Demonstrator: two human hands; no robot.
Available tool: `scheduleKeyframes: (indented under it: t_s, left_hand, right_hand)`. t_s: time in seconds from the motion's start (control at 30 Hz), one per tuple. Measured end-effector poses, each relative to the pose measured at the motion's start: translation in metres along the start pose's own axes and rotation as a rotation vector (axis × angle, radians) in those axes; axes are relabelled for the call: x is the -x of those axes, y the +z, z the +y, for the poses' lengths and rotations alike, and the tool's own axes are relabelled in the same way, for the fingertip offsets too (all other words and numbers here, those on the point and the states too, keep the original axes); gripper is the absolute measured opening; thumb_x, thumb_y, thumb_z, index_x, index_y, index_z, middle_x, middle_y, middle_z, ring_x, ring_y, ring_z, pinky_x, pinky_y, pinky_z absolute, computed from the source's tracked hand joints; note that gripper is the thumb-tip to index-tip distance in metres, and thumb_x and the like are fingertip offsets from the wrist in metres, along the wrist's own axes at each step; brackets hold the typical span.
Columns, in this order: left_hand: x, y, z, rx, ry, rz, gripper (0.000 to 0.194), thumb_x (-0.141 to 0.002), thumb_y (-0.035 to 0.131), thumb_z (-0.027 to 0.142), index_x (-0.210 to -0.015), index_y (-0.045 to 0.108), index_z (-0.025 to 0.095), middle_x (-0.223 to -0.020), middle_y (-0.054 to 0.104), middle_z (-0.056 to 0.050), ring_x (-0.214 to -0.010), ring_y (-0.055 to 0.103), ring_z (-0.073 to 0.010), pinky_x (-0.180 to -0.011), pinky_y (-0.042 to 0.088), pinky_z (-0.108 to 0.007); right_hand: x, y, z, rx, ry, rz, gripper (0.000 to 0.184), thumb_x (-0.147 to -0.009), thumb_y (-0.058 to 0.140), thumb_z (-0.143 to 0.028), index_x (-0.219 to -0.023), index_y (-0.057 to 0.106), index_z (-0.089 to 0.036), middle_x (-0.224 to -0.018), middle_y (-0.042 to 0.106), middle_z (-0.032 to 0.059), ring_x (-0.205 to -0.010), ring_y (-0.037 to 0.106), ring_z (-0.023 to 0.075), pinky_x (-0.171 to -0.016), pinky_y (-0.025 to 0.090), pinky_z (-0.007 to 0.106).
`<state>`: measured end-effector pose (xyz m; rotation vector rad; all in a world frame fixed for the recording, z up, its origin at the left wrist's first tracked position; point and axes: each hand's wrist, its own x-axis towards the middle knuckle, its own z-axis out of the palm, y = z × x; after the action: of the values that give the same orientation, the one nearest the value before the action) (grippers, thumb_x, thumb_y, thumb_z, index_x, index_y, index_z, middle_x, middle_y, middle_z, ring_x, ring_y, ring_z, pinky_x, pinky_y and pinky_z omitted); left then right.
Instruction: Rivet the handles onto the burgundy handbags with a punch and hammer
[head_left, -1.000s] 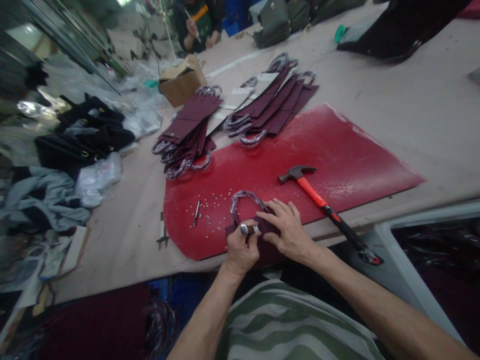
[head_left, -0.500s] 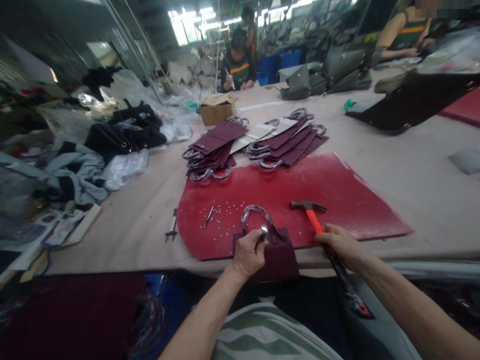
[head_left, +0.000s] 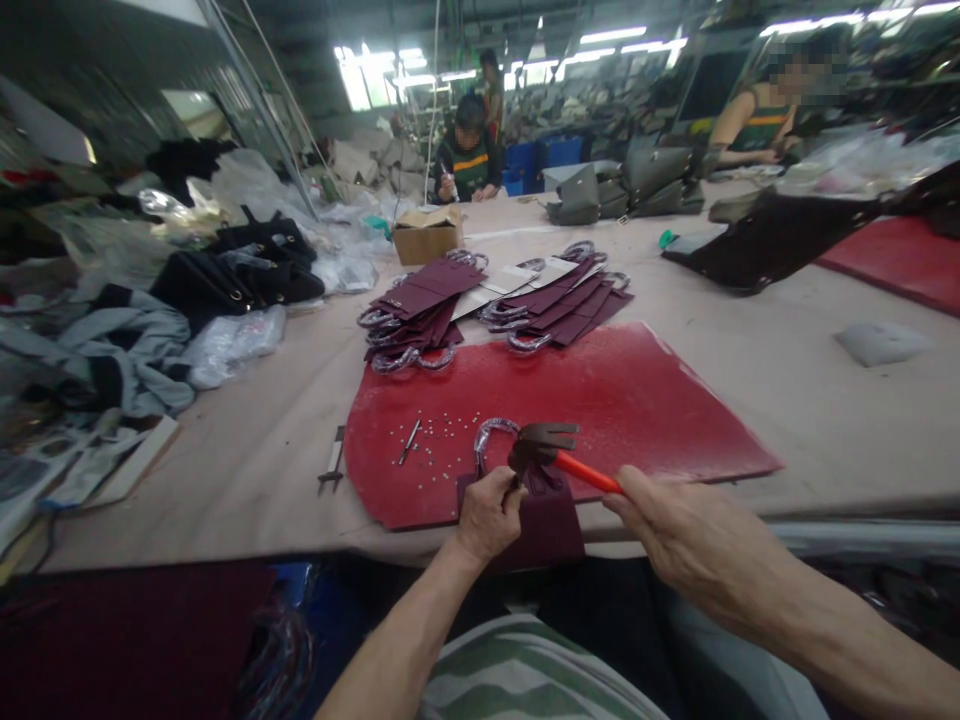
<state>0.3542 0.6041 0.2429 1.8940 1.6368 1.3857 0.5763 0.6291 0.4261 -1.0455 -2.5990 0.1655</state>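
My left hand is closed around a short metal punch, whose top is mostly hidden by the hammer head. It rests over a maroon bag panel at the front edge of a red board. The panel's looped handle is wrapped in clear plastic. A claw hammer with an orange shaft is gripped in my right hand, its head on or just above the punch. Left of the panel lie a slim metal rod and several tiny metal pieces.
A caliper-like tool lies left of the board. Behind it are stacked maroon panels and a cardboard box. Black bags and plastic crowd the left. Dark bag pieces lie right. Co-workers sit across the table.
My right hand has swung the hammer left and turned it, bringing its head from beside the panel to the punch. My left hand keeps its grip. The view has shifted slightly.
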Motion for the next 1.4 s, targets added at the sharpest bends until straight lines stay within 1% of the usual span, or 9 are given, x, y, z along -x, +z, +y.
scheduleKeyframes:
  t_s: [0.17, 0.33, 0.5, 0.67, 0.77, 0.93, 1.07, 1.2, 1.4]
  left_hand:
    - [0.0, -0.002, 0.001, -0.012, 0.021, 0.014, 0.01, -0.089, 0.052, 0.017, -0.093, 0.06, 0.021, -0.083, 0.067, -0.004, -0.078, 0.067, -0.0169, -0.076, 0.053, -0.025]
    - [0.0, -0.002, 0.001, -0.001, 0.024, 0.003, 0.011, -0.089, 0.052, 0.016, -0.093, 0.06, 0.021, -0.083, 0.067, -0.004, -0.079, 0.067, -0.0171, -0.075, 0.053, -0.025]
    - [0.001, -0.001, 0.0, 0.007, 0.05, 0.011, 0.008, -0.09, 0.052, 0.016, -0.093, 0.058, 0.021, -0.082, 0.066, -0.003, -0.077, 0.066, -0.0173, -0.073, 0.053, -0.026]
    - [0.001, -0.002, -0.001, 0.004, 0.036, -0.002, 0.009, -0.089, 0.053, 0.016, -0.094, 0.059, 0.021, -0.084, 0.066, -0.003, -0.079, 0.066, -0.0176, -0.076, 0.054, -0.027]
    - [0.002, -0.003, -0.002, 0.0, 0.037, 0.012, 0.009, -0.09, 0.053, 0.016, -0.095, 0.059, 0.021, -0.086, 0.068, -0.004, -0.081, 0.068, -0.0175, -0.078, 0.055, -0.028]
    - [0.003, -0.004, -0.004, -0.014, 0.052, -0.004, 0.011, -0.092, 0.052, 0.018, -0.097, 0.061, 0.02, -0.089, 0.07, -0.006, -0.084, 0.069, -0.0176, -0.08, 0.056, -0.028]
    - [0.003, -0.004, -0.002, 0.024, -0.022, -0.013, 0.011, -0.092, 0.053, 0.021, -0.095, 0.063, 0.02, -0.094, 0.072, -0.007, -0.089, 0.07, -0.0185, -0.086, 0.057, -0.029]
    - [0.003, -0.014, 0.006, 0.194, -0.289, 0.1, 0.016, -0.093, 0.056, 0.031, -0.096, 0.066, 0.019, -0.094, 0.074, -0.007, -0.088, 0.071, -0.019, -0.083, 0.059, -0.031]
    - [-0.003, -0.077, -0.006, 0.287, -0.625, 0.393, 0.031, -0.083, 0.067, 0.044, -0.092, 0.063, 0.015, -0.081, 0.072, -0.004, -0.072, 0.072, -0.0183, -0.068, 0.063, -0.031]
  right_hand:
    - [0.0, -0.005, -0.011, -0.005, 0.025, 0.289, 0.03, -0.103, 0.031, -0.036, -0.079, 0.043, -0.024, -0.053, 0.047, -0.0026, -0.039, 0.04, 0.0126, -0.046, 0.021, 0.029]
    - [0.004, 0.006, 0.011, -0.016, 0.112, -0.122, 0.03, -0.099, 0.035, -0.042, -0.078, 0.045, -0.024, -0.053, 0.05, -0.0016, -0.041, 0.041, 0.0147, -0.048, 0.018, 0.031]
    - [-0.011, 0.035, 0.064, -0.282, 0.388, -0.237, 0.037, -0.098, 0.029, -0.047, -0.072, 0.043, -0.024, -0.06, 0.053, 0.0005, -0.052, 0.048, 0.0153, -0.052, 0.034, 0.027]
    - [-0.021, 0.085, 0.095, -0.064, 0.53, -0.299, 0.033, -0.098, 0.032, -0.033, -0.087, 0.058, -0.016, -0.075, 0.064, 0.0093, -0.064, 0.059, 0.0209, -0.06, 0.043, 0.031]
    - [-0.023, 0.104, 0.083, 0.008, 0.406, -0.13, 0.035, -0.095, 0.045, -0.031, -0.121, 0.059, -0.013, -0.12, 0.061, 0.0208, -0.103, 0.06, 0.0317, -0.084, 0.046, 0.043]
    - [-0.025, 0.138, 0.035, -0.116, -0.046, -0.042, 0.043, -0.089, 0.062, -0.03, -0.132, 0.06, -0.021, -0.147, 0.046, 0.0147, -0.132, 0.042, 0.0326, -0.108, 0.034, 0.051]
    - [-0.024, 0.169, 0.018, -0.154, 0.032, -0.077, 0.049, -0.086, 0.067, -0.032, -0.134, 0.061, -0.025, -0.155, 0.037, 0.0134, -0.139, 0.033, 0.0357, -0.114, 0.023, 0.06]
    - [-0.022, 0.175, 0.016, -0.188, 0.092, -0.068, 0.051, -0.083, 0.071, -0.033, -0.132, 0.062, -0.026, -0.156, 0.036, 0.0123, -0.141, 0.031, 0.0362, -0.114, 0.022, 0.063]
    - [-0.024, 0.169, 0.012, -0.205, 0.148, -0.069, 0.051, -0.081, 0.073, -0.03, -0.131, 0.064, -0.025, -0.156, 0.037, 0.0119, -0.141, 0.032, 0.0372, -0.116, 0.022, 0.062]
